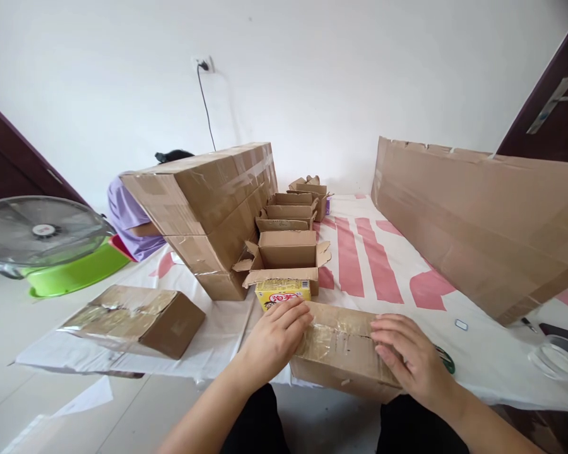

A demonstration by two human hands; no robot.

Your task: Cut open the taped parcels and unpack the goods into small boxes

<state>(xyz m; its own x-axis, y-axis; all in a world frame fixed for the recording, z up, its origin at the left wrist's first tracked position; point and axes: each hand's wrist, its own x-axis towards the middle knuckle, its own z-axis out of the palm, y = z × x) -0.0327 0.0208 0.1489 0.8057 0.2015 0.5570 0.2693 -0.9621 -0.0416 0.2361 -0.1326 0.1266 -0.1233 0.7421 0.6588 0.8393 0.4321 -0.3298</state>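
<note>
A taped cardboard box (343,343) lies at the table's front edge, its near side reaching over my lap. My left hand (281,331) grips its left end, fingers together over the top edge. At the right end, my right hand (407,353) holds the box with curved fingers on the top and side. Wrinkled clear tape crosses the closed top flaps. Just behind my left hand stands a small yellow printed carton (283,292), partly hidden by the fingers. A dark green curved object (445,359) shows beside my right hand, mostly covered.
Open cardboard boxes (288,249) line up toward the wall, beside a tall stack of boxes (218,189). Another taped box (132,315) sits left. A large cardboard panel (473,221) stands right, near a tape roll (556,358). Behind the stack is a person in purple (130,208).
</note>
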